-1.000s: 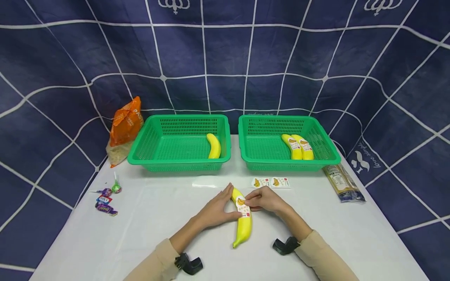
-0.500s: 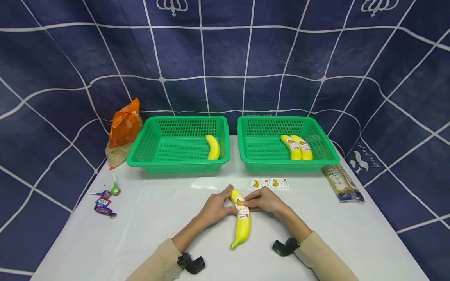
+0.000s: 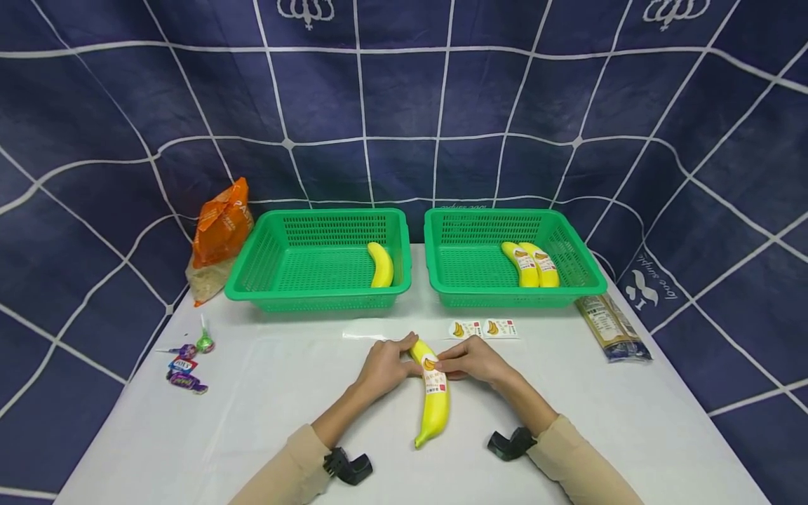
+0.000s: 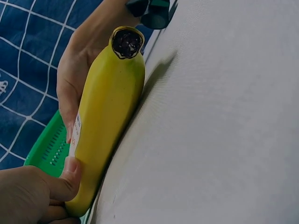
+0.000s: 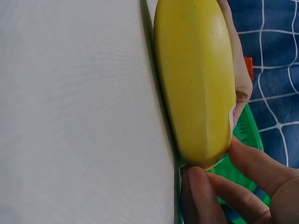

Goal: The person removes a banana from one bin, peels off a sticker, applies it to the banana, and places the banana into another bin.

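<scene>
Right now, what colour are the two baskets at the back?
Both baskets are green perforated plastic; the head view shows them best.

The banana (image 3: pixel 433 395) lay flat on the white table (image 3: pixel 284 435), just in front of the two green baskets (image 3: pixel 318 298). It was plain yellow and smooth, gently curved, with its dark-tipped end pointing back toward me and its other end toward the baskets. A white sticker (image 3: pixel 433 375) with a small banana picture and red print sat across its upper half. I held that upper part between my left hand (image 3: pixel 385 365) and my right hand (image 3: pixel 473 359), fingertips on either side of the sticker.
</scene>
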